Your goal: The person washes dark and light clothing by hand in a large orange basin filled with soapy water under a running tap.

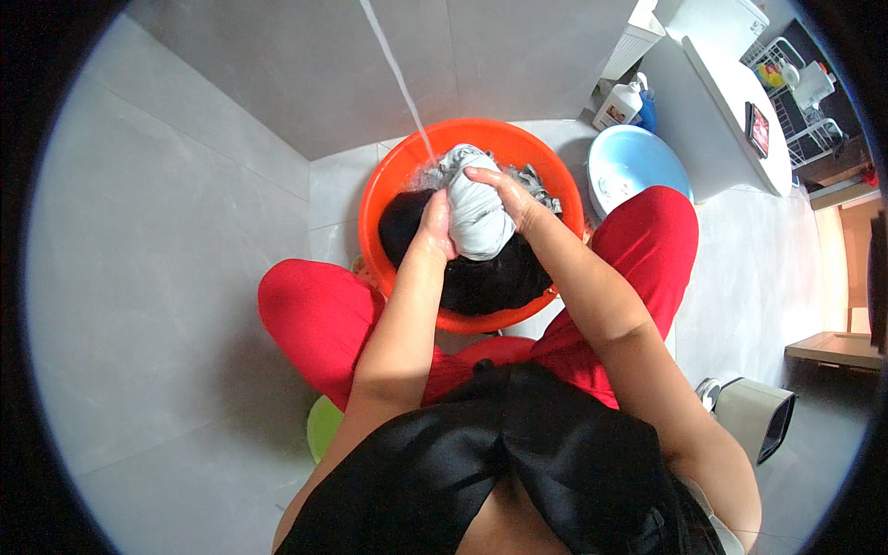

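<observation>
A bunched light grey cloth is held between my two hands above an orange basin. My left hand is pressed to its left side, fingers mostly hidden behind it. From the right, my right hand grips it, with the thumb on top. Dark wet clothing lies in the basin under the cloth, and patterned grey fabric shows beyond my right hand. A stream of water falls into the basin's far side, next to the cloth.
At the right of the orange basin stands a light blue basin. Behind it are a white pump bottle and a white unit with a phone on top. Grey tiled walls close in left and ahead. A bin stands right.
</observation>
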Motion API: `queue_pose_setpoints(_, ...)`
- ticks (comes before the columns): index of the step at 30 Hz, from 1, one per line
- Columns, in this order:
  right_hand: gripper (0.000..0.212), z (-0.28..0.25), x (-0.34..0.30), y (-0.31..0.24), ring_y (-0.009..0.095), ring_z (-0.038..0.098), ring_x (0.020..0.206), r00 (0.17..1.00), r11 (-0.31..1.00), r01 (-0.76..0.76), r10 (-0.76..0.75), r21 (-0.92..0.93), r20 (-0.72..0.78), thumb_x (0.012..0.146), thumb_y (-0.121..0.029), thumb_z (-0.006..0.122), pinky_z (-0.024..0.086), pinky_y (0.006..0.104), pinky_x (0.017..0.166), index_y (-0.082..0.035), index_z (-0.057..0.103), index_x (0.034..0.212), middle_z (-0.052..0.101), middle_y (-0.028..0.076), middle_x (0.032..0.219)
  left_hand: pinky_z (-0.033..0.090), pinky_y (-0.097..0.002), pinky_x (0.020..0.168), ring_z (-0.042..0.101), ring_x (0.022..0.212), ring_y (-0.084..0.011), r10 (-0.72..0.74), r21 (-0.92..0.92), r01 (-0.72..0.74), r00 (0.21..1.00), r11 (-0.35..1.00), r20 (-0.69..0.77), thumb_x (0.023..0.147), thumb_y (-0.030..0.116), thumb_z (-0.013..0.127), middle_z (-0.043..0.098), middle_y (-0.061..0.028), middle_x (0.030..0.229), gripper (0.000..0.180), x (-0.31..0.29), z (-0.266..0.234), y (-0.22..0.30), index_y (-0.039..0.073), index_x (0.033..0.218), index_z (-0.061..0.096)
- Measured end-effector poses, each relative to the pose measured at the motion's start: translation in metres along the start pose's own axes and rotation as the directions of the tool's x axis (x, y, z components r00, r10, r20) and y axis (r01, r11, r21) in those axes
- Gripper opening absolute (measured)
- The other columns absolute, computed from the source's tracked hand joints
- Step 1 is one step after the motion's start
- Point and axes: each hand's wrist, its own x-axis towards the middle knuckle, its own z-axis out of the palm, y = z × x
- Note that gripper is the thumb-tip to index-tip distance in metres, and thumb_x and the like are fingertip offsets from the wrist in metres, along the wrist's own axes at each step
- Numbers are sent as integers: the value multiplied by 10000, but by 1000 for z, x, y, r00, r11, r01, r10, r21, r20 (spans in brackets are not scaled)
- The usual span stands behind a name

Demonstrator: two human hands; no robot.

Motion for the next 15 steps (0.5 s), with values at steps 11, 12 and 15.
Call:
queue_pose_setpoints(11,288,52,8,-24,284,626,827,581,317,445,-814,-837,1,715,-204,698,482,346,763,-38,632,941,649,147,857,332,-639,961,425,1235,-352,54,84,-30,953,996,-297,850,697,283,432,-98,1370,745,-41,39,17,176,1375,366)
queue_pose_setpoints(12,293,56,7,-26,309,603,837,472,107,462,-870,-881,142,693,-210,702,473,376,760,-56,632,932,632,148,857,278,-723,919,392,1243,-393,-83,41,95,968,995,-235,809,736,314,393,-97,1399,789,-47,47,17,210,1398,319)
queue_pose_setpoints(15,383,65,4,-15,341,538,836,348,-222,420,-856,-880,382,627,-280,722,443,430,751,-126,620,962,552,128,883,397,-555,945,465,1186,-304,118,-214,-108,992,971,34,804,698,400,488,-71,1301,693,-37,37,23,217,1301,444)
